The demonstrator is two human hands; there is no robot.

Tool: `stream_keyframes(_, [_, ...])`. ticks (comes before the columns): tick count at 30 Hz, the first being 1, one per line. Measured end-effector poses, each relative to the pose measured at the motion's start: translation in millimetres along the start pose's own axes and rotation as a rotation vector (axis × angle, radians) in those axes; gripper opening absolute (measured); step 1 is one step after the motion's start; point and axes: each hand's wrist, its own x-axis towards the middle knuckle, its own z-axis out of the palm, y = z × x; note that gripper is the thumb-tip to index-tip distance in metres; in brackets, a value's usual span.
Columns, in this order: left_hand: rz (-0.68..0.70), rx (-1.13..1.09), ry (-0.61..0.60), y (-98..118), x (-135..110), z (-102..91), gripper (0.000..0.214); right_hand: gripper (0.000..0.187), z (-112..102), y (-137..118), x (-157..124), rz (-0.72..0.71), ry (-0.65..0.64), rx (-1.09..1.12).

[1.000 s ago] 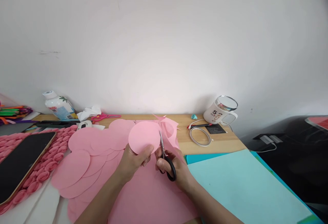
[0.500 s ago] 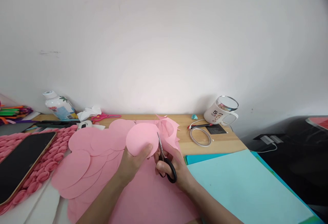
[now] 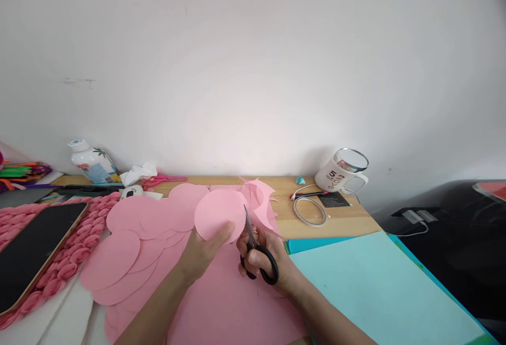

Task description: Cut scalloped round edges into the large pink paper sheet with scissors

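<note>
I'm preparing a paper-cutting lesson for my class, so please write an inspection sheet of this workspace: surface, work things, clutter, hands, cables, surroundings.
Surface: pale wooden tabletop, partly covered by pink paper.
Work things: round pink paper disc; metal scissors with black handles, blades at the disc's right edge; overlapping pink paper circles to the left.
Clutter: dark rectangular phone on pink ruffled material; white lettered mug and white plastic bottle near the pale wall.
Hands: left hand holds the disc; right hand holds the scissors.
Cables: white coiled cable near the mug; white lead at white adapters, far right.
Surroundings: the wall bears faint grey marks at left.
</note>
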Motion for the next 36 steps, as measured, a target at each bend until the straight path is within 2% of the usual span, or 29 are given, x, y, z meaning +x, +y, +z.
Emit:
stream_keyframes(2, [0.006, 0.010, -0.008, 1, 0, 0.5, 0.033, 0.036, 0, 2, 0, -0.008, 0.015, 0.017])
stream_keyframes(9, [0.003, 0.279, 0.080, 17, -2, 7.6, 0.025, 0.037, -1, 6, 1, -0.018, 0.103, -0.042])
stream_keyframes(15, [-0.045, 0.182, -0.006, 17, -2, 5.5, 0.039, 0.044, -3, 1, 2, -0.025, 0.208, -0.134])
stream_keyframes(22, [-0.061, 0.130, -0.047, 15, -2, 2.1, 0.039, 0.044, -3, 0, 2, -0.037, 0.192, -0.131])
stream_keyframes(27, [-0.062, 0.137, -0.010, 15, -2, 3.9, 0.039, 0.041, -3, 0, 2, -0.050, 0.195, -0.169])
stream_keyframes(36, [-0.025, 0.165, -0.025, 13, -1, 1.2, 0.036, 0.035, -6, 5, 1, -0.054, 0.173, -0.145])
